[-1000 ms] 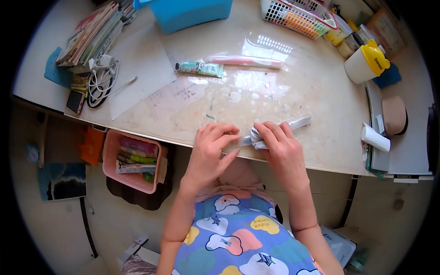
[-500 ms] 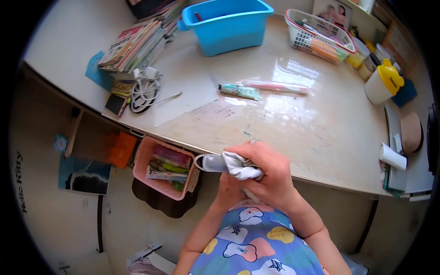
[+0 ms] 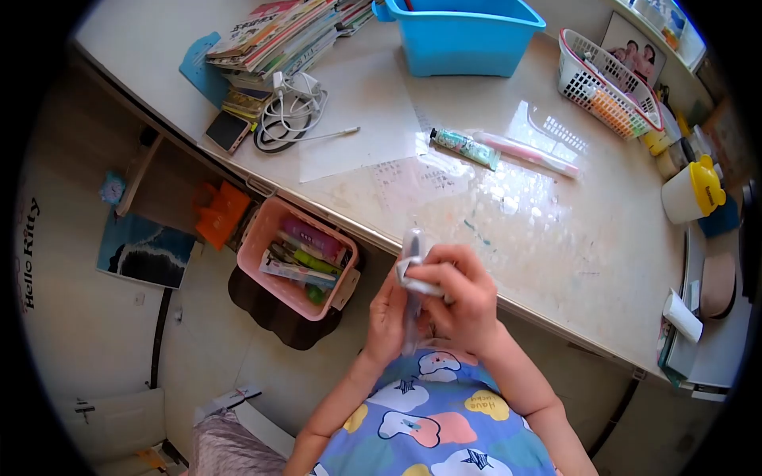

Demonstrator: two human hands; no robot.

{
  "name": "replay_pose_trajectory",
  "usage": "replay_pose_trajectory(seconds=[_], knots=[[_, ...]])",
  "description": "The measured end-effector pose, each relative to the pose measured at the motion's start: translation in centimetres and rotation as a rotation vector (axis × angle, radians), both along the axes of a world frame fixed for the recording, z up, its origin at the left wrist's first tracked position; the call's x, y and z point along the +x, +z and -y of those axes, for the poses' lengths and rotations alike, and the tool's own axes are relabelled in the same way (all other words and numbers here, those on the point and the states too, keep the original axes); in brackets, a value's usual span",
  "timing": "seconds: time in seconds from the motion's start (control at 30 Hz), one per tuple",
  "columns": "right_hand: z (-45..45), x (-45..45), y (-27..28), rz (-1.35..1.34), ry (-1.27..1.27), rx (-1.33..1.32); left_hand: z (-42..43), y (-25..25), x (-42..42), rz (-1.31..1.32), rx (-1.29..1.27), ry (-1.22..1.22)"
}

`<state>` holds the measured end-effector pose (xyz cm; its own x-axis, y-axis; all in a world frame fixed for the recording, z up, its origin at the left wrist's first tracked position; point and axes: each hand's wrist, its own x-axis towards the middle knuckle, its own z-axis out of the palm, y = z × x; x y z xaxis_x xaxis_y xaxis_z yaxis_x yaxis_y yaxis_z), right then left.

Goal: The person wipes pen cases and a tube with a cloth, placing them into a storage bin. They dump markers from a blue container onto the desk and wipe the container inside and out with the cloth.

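Note:
In front of my body, just off the desk's near edge, my left hand [image 3: 386,324] grips a long, narrow translucent case [image 3: 413,241] with something greyish inside. It points away from me, its rounded end up; its exact kind is unclear. My right hand [image 3: 467,300] pinches a white cloth [image 3: 414,278] wrapped against the case. Part of the case is hidden behind the cloth and fingers. On the desk beyond lie a green tube [image 3: 466,148] and a slim pink-and-white packaged item [image 3: 528,154].
A pink bin [image 3: 274,289] of packets stands below the desk edge at left. On the desk [image 3: 548,266] are a blue tub [image 3: 468,47], a white basket [image 3: 591,91], stacked magazines [image 3: 274,40], a coiled white cable [image 3: 298,99] and a yellow-lidded container [image 3: 689,194].
The case has turned from pointing left to pointing away from me. My right hand has shifted its cloth along it. The view has swung, so the desk items appear further right.

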<state>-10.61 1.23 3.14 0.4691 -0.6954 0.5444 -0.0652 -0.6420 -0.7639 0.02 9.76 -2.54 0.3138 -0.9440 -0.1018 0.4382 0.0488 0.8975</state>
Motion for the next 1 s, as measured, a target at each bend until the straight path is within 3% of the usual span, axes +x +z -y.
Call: replay_pose_trajectory(seconds=[0.07, 0.17, 0.3, 0.7, 0.8, 1.0], knots=[[1.1, 0.2, 0.6, 0.030, -0.065, -0.018, -0.6, 0.1, 0.7, -0.055, -0.006, -0.123], [2.2, 0.3, 0.7, 0.094, -0.144, 0.075, -0.5, 0.7, 0.3, 0.003, -0.011, -0.056], [1.5, -0.4, 0.7, 0.048, -0.062, 0.032, -0.4, -0.4, 1.0, 0.135, -0.035, -0.040], [2.3, -0.7, 0.4, 0.074, -0.027, 0.198, -0.8, 0.7, 2.1, 0.017, 0.019, -0.205], [2.5, -1.3, -0.4, -0.052, -0.021, 0.216, -1.2, 0.2, 2.5, -0.030, -0.008, -0.198], [1.7, -0.3, -0.2, 0.138, -0.084, 0.292, -0.7, 1.5, 2.8, -0.159, 0.025, -0.221]])
